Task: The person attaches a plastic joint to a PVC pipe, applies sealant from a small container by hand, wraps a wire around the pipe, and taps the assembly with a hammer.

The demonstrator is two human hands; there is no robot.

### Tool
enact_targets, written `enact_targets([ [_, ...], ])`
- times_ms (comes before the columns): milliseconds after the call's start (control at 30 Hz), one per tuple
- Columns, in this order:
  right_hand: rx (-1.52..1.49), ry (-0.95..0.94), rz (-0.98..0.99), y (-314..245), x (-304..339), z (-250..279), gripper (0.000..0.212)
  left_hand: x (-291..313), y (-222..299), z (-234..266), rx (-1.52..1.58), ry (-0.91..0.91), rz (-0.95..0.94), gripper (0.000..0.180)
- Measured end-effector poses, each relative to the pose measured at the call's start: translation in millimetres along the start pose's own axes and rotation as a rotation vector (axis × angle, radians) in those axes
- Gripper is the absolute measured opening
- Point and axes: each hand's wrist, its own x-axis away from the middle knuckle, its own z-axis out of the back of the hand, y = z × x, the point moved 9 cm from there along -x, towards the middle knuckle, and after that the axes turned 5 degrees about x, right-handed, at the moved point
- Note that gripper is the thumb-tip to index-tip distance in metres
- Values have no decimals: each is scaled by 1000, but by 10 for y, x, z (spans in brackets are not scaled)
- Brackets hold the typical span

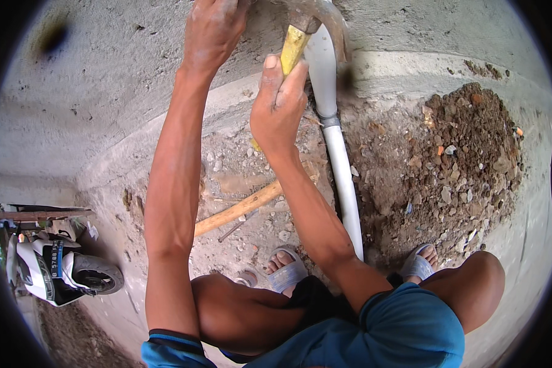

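My right hand (pixel 280 101) is wrapped round the yellow handle of a claw hammer (pixel 295 46), thumb laid along the grip. The hammer's curved metal head is at the top edge, over the upper end of a pale grey pipe (pixel 322 67). To its left my left hand (pixel 218 30) is raised against the rough cement wall (pixel 122 80). Its fingers are curled, and the picture's top edge cuts off whatever they hold. The pipe runs down from the wall, joins a narrower white length at a collar, and passes right of my right forearm.
A wooden pole (pixel 239 211) lies on the rubble beneath my forearms, beside a thin rod (pixel 232 228). A heap of dug soil (pixel 466 159) with stones rises right of the pipe. My sandalled feet (pixel 287 270) are either side of the pipe. A parked motorbike (pixel 55 267) stands far left.
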Motion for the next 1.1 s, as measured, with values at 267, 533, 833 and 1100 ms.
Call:
enact_targets([
  [267, 13, 10, 5, 28, -84, -110, 24, 8, -6, -49, -19, -12, 23, 20],
  [533, 35, 132, 80, -24, -32, -87, 21, 40, -66, -77, -76, 45, 95, 18],
  [833, -181, 210, 93, 59, 31, -51, 25, 10, -15, -76, -89, 73, 65, 15],
  [1100, -209, 207, 66, 115, 54, 41, 27, 40, -15, -58, -120, 66, 58, 14],
])
